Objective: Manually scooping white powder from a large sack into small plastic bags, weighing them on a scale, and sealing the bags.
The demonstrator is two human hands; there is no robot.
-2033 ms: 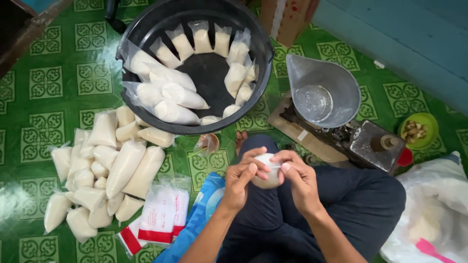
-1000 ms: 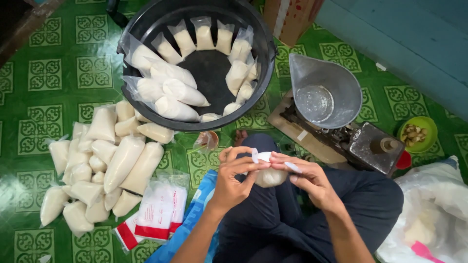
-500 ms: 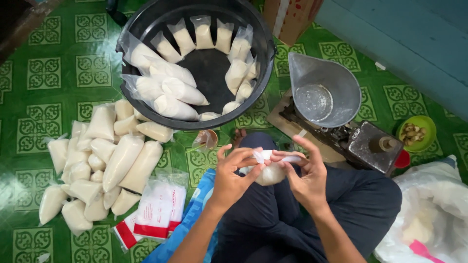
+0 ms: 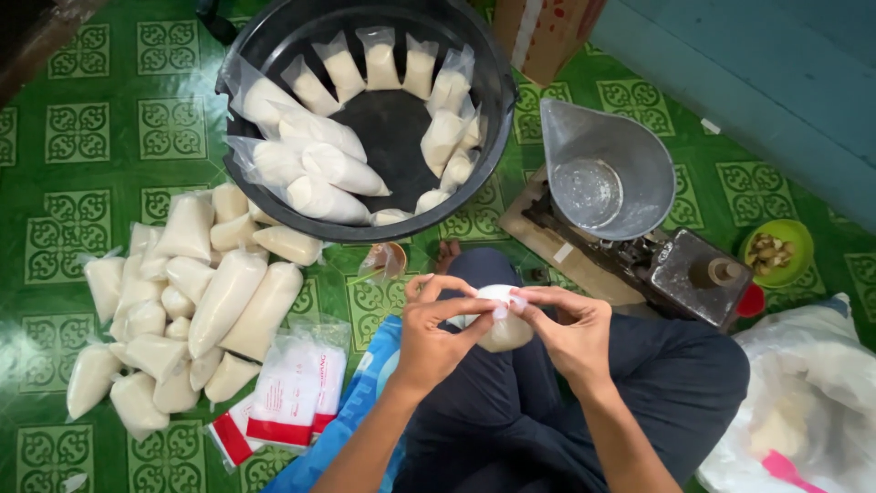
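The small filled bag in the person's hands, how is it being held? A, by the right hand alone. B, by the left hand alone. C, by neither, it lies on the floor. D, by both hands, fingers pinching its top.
D: the left hand and the right hand both meet at the top of the small filled bag, held above the lap, not on the green tiled floor.

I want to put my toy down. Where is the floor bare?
Bare green floor lies left of the black tub, above the crowded pile of filled bags. It is also crowded around the scale and green bowl.
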